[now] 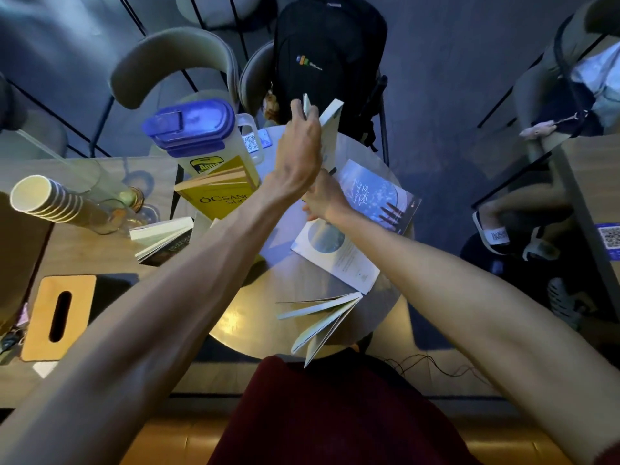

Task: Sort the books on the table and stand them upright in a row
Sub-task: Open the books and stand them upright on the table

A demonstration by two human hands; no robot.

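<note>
My left hand grips the top of a pale book held upright near the far edge of the round table. My right hand is under the left wrist, at the base of that book; its fingers are partly hidden. A blue book lies flat to the right, overlapping a white open book. A yellow book leans against the jug. A dark book stands fanned open on the left, and another pale book stands fanned at the near edge.
A clear jug with a blue lid stands at the back left. Stacked paper cups, a glass and a wooden tissue box are on the left table. A chair with a black backpack stands behind the round table.
</note>
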